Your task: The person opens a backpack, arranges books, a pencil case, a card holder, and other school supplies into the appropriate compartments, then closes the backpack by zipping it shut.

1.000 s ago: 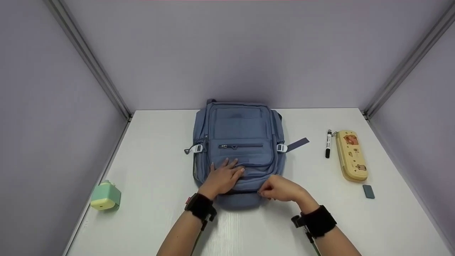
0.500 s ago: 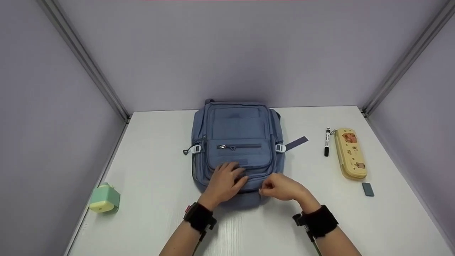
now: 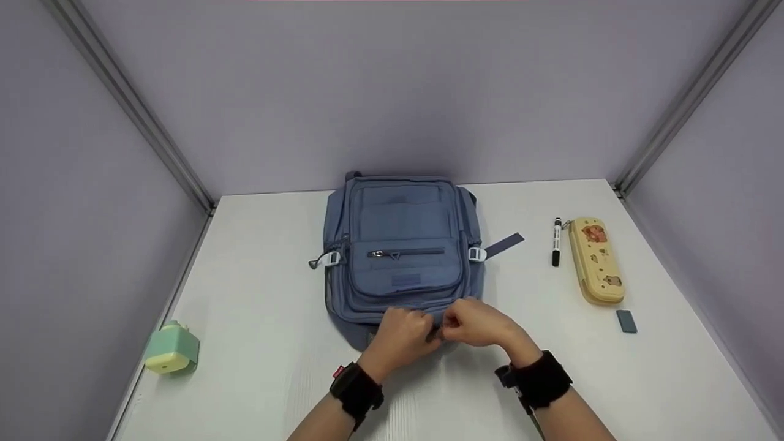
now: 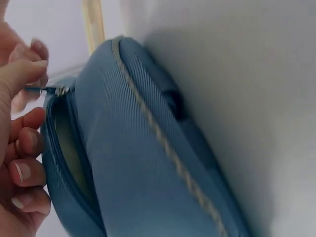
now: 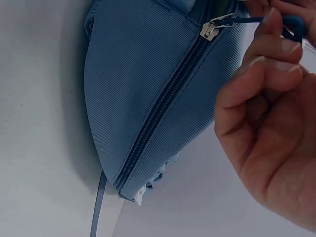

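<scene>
The left hand [image 3: 401, 337], spread flat on the front of the blue fabric backpack [image 3: 407, 220] a second ago, has moved down to its lower edge, where its curled fingers grip the cloth beside the part-open zipped pocket [image 4: 64, 197]. The right hand [image 3: 478, 323], in much the same place as before, pinches the dark blue zip pull [image 5: 247, 19]. The backpack lies mid-table, its rectangular front patch [image 3: 406, 280] now uncovered.

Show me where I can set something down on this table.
A wide bare patch of table lies between the green-and-yellow box and the backpack. Another lies between the right hand and teal block; a narrower gap separates the dark strap from the marker. Crowded: the backpack's near edge, left hand beside right; marker beside pencil case.
</scene>
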Available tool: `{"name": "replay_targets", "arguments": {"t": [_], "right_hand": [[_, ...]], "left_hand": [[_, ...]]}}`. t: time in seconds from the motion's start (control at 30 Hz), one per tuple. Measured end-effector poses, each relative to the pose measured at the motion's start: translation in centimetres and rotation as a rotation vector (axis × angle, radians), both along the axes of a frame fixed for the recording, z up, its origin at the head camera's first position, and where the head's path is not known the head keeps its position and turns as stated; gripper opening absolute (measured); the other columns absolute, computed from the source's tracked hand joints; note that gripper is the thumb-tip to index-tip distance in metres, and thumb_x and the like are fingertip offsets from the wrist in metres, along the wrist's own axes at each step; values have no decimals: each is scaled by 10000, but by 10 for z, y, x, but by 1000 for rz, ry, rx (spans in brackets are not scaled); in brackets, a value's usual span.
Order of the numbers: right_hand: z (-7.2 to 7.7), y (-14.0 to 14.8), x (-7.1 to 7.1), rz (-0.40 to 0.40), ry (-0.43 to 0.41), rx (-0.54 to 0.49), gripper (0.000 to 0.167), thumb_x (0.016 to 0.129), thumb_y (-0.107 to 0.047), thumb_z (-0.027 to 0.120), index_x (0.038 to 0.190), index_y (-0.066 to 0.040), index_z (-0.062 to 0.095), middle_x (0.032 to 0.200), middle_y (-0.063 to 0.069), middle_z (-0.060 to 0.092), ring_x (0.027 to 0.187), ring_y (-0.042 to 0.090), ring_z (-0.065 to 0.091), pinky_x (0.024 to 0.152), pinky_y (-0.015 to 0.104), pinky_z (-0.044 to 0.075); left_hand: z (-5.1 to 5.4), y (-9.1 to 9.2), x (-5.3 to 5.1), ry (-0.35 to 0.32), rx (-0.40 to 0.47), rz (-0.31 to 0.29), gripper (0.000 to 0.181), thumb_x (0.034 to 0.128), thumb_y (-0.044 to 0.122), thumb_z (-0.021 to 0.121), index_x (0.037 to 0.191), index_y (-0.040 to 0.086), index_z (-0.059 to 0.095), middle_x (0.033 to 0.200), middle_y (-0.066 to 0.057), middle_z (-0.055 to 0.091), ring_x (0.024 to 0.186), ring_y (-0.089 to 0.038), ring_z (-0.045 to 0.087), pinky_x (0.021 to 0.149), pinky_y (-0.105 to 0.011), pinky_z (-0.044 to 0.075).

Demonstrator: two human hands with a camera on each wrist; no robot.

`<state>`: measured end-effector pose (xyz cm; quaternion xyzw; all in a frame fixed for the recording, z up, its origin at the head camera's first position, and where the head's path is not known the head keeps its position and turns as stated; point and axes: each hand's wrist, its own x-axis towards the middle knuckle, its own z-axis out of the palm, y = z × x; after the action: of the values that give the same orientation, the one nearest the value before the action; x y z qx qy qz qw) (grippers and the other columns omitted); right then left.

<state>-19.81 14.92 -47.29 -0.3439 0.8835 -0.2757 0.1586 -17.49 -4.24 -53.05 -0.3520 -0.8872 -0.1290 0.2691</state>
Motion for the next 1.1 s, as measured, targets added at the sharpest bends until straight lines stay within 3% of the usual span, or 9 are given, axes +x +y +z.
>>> {"name": "replay_targets", "arguments": {"t": [0.23, 0.33, 0.47, 0.53, 0.63, 0.73, 0.97, 1.1], "right_hand": [[4, 0, -2, 73, -18, -37, 249, 830, -129, 709, 663, -174, 529, 605, -138, 411, 543, 17, 392, 521, 210, 324], [5, 4, -3, 51, -14, -64, 161, 823, -133, 773, 809, -107, 616, 718, -64, 539, 641, 82, 505, 580, 261, 425], [0, 6, -2, -55, 145, 2, 345, 779, -110, 825, 1065, -65, 637, 987, 32, 601, 856, 194, 601, 734, 388, 503], [-6, 3, -2, -84, 258, 63, 374, 773, -122, 833, 1099, -80, 653, 1036, 28, 590, 904, 207, 611, 759, 408, 509], [-17, -1, -4, -103, 395, 100, 258, 755, -88, 832, 978, -85, 702, 929, 14, 596, 826, 211, 627, 687, 396, 515], [-22, -3, -6, -134, 476, 105, 173, 718, -48, 831, 818, -97, 698, 795, 0, 584, 726, 221, 618, 611, 393, 494], [-22, 3, -12, -157, 438, 104, 153, 697, -60, 848, 756, -113, 716, 748, -17, 611, 695, 220, 630, 592, 382, 490], [-21, 4, -14, -170, 410, 105, 151, 692, -66, 854, 750, -119, 725, 744, -32, 611, 694, 203, 628, 590, 368, 489]], "left_hand": [[-3, 9, 2, 11, -46, 44, 413, 818, 303, 758, 583, 166, 448, 526, 51, 457, 411, -107, 411, 372, -289, 274], [-2, 10, 3, -16, -52, 69, 340, 851, 242, 715, 599, 156, 505, 540, 42, 502, 416, -133, 457, 374, -311, 308], [2, 10, 5, -61, -64, 90, 308, 893, 227, 684, 625, 144, 555, 563, 30, 553, 439, -166, 522, 385, -342, 369], [3, 10, 6, -84, -63, 95, 332, 906, 241, 684, 618, 141, 553, 565, 24, 561, 453, -179, 546, 395, -351, 393], [4, 9, 9, -116, -46, 100, 358, 898, 245, 701, 598, 137, 538, 554, 11, 560, 465, -199, 566, 406, -362, 416], [5, 5, 11, -143, -25, 103, 385, 873, 213, 717, 563, 136, 502, 529, 6, 540, 452, -199, 551, 401, -360, 409], [13, -20, 14, -251, 22, 72, 483, 838, 119, 700, 518, 178, 344, 487, 88, 282, 410, -80, 375, 394, -271, 304], [17, -39, 13, -330, 41, 42, 494, 847, 121, 704, 532, 191, 330, 511, 111, 248, 432, -49, 339, 414, -250, 310]]}}
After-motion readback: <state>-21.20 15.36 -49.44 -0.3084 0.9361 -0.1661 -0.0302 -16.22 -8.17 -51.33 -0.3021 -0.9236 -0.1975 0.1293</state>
